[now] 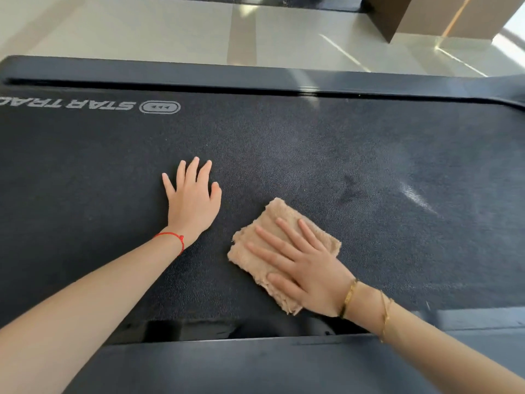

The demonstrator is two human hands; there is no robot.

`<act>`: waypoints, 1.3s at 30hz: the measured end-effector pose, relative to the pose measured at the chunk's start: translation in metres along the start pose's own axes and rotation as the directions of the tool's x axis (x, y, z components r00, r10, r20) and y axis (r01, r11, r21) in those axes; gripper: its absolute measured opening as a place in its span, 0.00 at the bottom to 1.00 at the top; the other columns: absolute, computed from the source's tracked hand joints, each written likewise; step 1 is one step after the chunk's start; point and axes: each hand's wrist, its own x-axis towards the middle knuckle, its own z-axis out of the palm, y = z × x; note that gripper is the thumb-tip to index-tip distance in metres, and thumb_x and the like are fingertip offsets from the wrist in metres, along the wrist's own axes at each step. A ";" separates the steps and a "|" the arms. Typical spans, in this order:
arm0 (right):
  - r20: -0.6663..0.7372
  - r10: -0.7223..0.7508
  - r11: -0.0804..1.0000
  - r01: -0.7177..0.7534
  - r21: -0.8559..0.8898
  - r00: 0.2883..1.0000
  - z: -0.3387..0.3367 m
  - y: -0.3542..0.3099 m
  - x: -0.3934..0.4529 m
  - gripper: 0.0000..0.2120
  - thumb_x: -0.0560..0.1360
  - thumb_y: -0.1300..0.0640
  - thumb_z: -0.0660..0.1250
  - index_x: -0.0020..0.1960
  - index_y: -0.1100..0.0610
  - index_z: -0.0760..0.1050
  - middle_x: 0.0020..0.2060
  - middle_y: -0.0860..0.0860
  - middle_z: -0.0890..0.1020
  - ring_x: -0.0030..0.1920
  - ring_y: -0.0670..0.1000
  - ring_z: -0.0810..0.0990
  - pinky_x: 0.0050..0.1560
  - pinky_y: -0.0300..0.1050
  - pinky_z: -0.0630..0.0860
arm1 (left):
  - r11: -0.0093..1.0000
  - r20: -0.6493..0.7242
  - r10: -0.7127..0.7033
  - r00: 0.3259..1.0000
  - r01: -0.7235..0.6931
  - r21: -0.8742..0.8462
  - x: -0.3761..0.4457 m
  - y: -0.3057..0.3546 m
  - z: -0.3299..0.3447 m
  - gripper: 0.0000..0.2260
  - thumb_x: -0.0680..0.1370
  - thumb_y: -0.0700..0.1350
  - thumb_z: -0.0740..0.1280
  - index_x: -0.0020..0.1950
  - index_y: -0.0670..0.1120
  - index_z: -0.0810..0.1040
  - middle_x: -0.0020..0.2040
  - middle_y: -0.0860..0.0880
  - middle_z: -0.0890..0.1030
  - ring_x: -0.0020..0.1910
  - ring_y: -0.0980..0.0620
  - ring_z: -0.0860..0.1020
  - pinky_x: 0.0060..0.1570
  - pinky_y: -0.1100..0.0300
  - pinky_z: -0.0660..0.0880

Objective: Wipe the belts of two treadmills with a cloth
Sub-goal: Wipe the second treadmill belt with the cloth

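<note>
Two flat hands worked one belt, the cloth under the right.

Nearest, along the bottom of the frame, ran a smooth, dark, slightly glossy side rail (255, 365). Just beyond it, at lower right of centre, the right hand (306, 268) pressed with straight, spread fingers on the cloth (272, 223), a tan, fluffy, folded pad with frayed edges, lying on the belt (284, 143). At centre left the left hand (193, 200) rested open and empty on the bare belt, well apart from the cloth, seemingly as a brace. The belt was black, matte and finely pebbled, so lint would likely cling; firm, even pressure in long overlapping strokes, palm kept flat so the folds did not bunch, would probably serve best. A darker smudge (350, 190) right of centre looked to need a pass. Farther up lay a grey logo (160, 107), the far rail (255, 78), then pale shiny floor (170, 27).
</note>
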 end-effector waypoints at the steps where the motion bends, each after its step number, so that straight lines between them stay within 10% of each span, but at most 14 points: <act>1: -0.004 0.043 0.999 -0.043 -0.011 0.999 -0.002 0.010 -0.002 0.27 0.82 0.39 0.42 0.80 0.41 0.42 0.79 0.40 0.43 0.79 0.54 0.35 0.77 0.60 0.37 | 1.000 0.007 0.001 1.000 -0.001 -0.002 -0.005 0.004 0.001 0.24 0.83 0.51 0.54 0.80 0.50 0.59 0.81 0.48 0.56 0.80 0.46 0.50 0.76 0.36 0.43; 9: -0.004 0.505 0.862 -0.504 0.055 0.863 -0.023 0.085 0.054 0.25 0.83 0.42 0.42 0.79 0.39 0.39 0.79 0.41 0.42 0.78 0.56 0.35 0.76 0.60 0.33 | 0.999 0.004 -0.002 1.000 0.002 0.039 -0.014 0.013 0.005 0.24 0.83 0.51 0.53 0.80 0.50 0.56 0.81 0.48 0.55 0.80 0.45 0.49 0.76 0.35 0.44; 18: -0.020 0.089 0.996 -0.090 -0.016 0.996 0.000 0.017 -0.004 0.27 0.83 0.40 0.42 0.80 0.41 0.42 0.79 0.40 0.43 0.79 0.55 0.36 0.77 0.62 0.38 | 0.998 -0.011 0.002 1.000 -0.001 0.055 -0.015 0.011 0.009 0.24 0.83 0.51 0.53 0.80 0.50 0.58 0.81 0.48 0.56 0.80 0.45 0.50 0.76 0.35 0.45; 28: -0.028 0.531 0.847 -0.529 0.050 0.847 -0.019 0.091 0.028 0.26 0.83 0.41 0.42 0.79 0.39 0.39 0.79 0.41 0.42 0.79 0.55 0.35 0.76 0.61 0.34 | 0.998 0.006 0.020 1.000 -0.020 0.065 -0.017 0.014 0.006 0.24 0.84 0.50 0.53 0.80 0.50 0.57 0.81 0.47 0.56 0.80 0.45 0.51 0.76 0.35 0.45; 39: -0.007 0.252 0.967 -0.251 0.041 0.968 -0.002 0.003 -0.037 0.27 0.82 0.40 0.41 0.79 0.40 0.42 0.79 0.40 0.43 0.79 0.54 0.35 0.77 0.62 0.37 | 0.990 0.058 0.139 0.989 -0.137 -0.033 -0.003 0.050 0.011 0.22 0.84 0.49 0.53 0.79 0.49 0.61 0.80 0.48 0.60 0.80 0.47 0.51 0.74 0.32 0.44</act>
